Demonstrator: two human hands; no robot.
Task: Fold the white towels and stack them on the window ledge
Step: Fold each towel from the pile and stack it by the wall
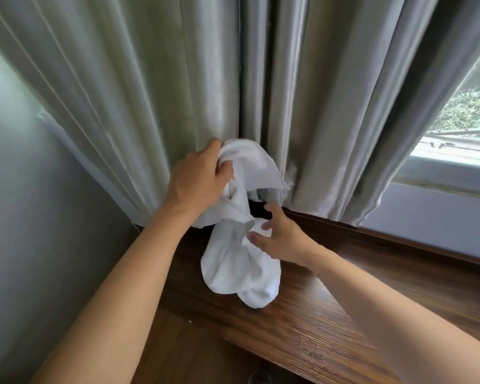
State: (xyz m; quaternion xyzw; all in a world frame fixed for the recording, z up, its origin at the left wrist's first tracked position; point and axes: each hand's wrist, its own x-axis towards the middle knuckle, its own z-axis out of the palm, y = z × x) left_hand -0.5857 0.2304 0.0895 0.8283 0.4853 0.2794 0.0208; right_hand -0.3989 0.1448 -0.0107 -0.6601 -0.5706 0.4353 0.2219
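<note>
Grey curtains [150,92] hang behind the wooden window ledge [344,286]. Left hand [197,178] clutches the bunched white towel [241,261] above it; right hand [280,239], fingers half open, touches it. Better find two corners first.

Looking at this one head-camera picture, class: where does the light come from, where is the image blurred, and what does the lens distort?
Head view: daylight enters through the window at right, leaving sheen on the curtains; the right hand and the white towel it touches are slightly motion-blurred, the left hand is sharper; the wide-angle lens bows the curtain folds and tilts the wooden ledge.
</note>
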